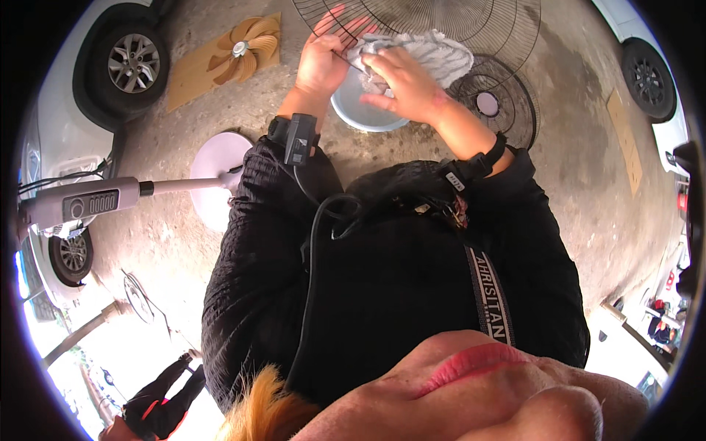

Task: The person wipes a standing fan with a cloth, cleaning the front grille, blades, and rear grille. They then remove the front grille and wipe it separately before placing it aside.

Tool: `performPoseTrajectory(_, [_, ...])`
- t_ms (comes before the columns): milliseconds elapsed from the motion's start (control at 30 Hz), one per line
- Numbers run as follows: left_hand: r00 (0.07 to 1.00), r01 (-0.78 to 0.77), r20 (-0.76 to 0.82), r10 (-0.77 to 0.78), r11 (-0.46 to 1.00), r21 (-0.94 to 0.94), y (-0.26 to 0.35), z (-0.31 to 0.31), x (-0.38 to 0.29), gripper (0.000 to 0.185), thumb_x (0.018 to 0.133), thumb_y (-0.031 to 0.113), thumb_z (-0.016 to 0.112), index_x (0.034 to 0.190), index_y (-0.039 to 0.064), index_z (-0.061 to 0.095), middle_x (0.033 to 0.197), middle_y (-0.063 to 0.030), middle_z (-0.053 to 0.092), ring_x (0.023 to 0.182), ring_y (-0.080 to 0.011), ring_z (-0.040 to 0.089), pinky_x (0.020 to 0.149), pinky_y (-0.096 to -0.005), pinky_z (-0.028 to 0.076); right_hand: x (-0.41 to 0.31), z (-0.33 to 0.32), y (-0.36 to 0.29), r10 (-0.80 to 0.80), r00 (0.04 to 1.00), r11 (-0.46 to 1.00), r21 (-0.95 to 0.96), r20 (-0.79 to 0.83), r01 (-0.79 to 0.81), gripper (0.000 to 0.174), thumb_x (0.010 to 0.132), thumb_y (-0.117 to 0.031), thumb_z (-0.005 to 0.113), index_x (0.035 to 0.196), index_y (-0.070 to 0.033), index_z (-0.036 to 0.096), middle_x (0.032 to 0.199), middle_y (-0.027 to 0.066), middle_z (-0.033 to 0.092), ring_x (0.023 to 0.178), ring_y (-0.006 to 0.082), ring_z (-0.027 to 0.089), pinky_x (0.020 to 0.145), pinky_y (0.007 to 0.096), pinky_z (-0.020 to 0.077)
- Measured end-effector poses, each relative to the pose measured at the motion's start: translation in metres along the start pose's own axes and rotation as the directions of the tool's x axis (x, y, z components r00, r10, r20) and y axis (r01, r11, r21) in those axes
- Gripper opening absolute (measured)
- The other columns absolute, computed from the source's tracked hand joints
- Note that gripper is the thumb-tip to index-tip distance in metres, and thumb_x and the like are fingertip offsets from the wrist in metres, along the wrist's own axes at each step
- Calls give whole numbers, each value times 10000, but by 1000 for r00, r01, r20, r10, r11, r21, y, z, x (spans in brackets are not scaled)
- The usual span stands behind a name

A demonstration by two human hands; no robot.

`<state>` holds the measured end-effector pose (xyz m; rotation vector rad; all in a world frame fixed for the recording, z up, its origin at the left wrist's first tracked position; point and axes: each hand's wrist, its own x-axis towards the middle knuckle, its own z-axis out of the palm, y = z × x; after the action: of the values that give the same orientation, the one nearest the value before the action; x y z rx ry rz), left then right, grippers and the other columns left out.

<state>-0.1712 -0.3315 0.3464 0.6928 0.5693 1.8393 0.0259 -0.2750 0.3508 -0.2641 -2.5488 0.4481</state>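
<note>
My left hand [325, 63] is at the edge of a black wire fan grille [463, 16], thumb curled at the rim and the other fingers stretched behind the wires. A grey-and-white cloth [430, 55] lies bunched against the grille's lower part. My right hand [405, 82] presses and holds this cloth, with its fingertips partly folded into it. Beneath both hands a pale blue plastic basin [367, 113] stands on the floor, partly covered by the hands and cloth. Another black fan grille [524, 105] with a round pale centre cap [487, 104] lies to the right of the basin.
An amber fan blade [242, 49] rests on cardboard [190, 82] at the upper left. A fan's control column [99, 199] and round base [207, 160] stand at the left. Parked vehicles show wheels [135, 63] [648, 80] on both sides. Another person [160, 408] is at the lower left.
</note>
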Motion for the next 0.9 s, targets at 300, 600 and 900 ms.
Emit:
performPoseTrajectory(300, [993,118,5,-118,992,34,11,10,-3,701,836,-90,383,1524,45,379,1451,-270,515,1325,-411,551,1092,-623,483,1,-31,41,433,900,901,-56,53,-430,337,991,-166,645,1324,-147,596,1321,102,618,1294,300,569,1093,439,479])
performPoseTrajectory(600, [983,179,27,-182,980,85,-24,12,-5,563,861,-76,480,1415,27,497,1310,-140,644,1157,-298,666,936,-446,581,17,-13,12,50,998,978,206,-32,-42,572,1075,-322,511,1609,-183,362,1505,184,541,1417,343,492,1241,454,316])
performPoseTrajectory(900, [962,221,126,-241,964,151,-29,46,-28,763,860,-25,514,1596,75,342,1530,-149,502,1392,-323,512,1122,-545,469,22,-43,48,252,798,898,-175,-548,-404,492,916,-112,637,1379,-1,517,1303,304,566,1211,495,535,1051,496,444])
